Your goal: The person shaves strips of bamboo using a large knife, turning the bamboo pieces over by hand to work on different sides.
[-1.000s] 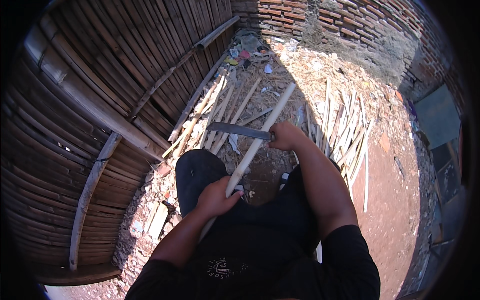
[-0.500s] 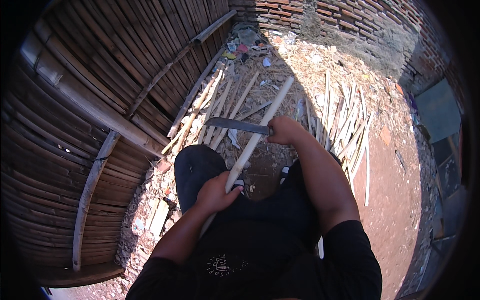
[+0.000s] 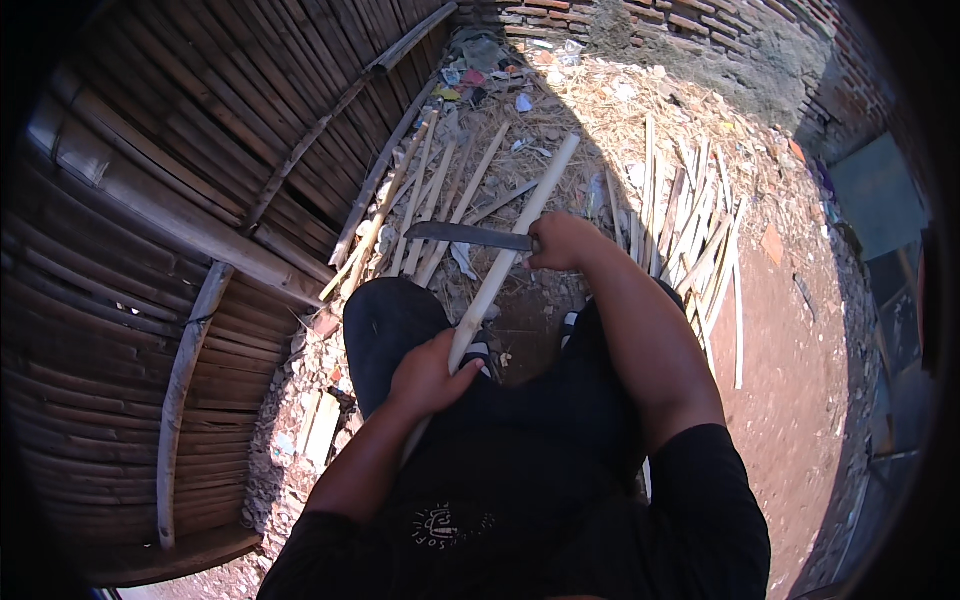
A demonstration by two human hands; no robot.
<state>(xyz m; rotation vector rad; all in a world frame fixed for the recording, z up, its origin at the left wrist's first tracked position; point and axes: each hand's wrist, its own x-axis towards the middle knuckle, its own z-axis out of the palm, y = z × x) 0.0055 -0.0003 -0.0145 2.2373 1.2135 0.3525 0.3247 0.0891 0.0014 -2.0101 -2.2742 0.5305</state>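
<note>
A long pale bamboo strip (image 3: 497,276) slants from my lap away toward the far right. My left hand (image 3: 427,377) is wrapped round its near part, above my left thigh. The handle of a machete (image 3: 470,236) is in my right hand (image 3: 560,243), whose fingers are closed. The dark blade points left and lies across the strip, apparently touching it, about midway along the visible length. Part of the strip's near end is hidden by my left hand and forearm.
Split bamboo strips (image 3: 440,195) lie on the littered ground ahead to the left. Another heap of strips (image 3: 705,235) is at the right. A bamboo-slat wall (image 3: 200,190) stands close on my left, a brick wall (image 3: 690,50) at the back. Rubble (image 3: 318,425) lies beside my left leg.
The view has shifted slightly. The machete and my right hand sit about the same place on the bamboo strip, and both hands keep their grip.
</note>
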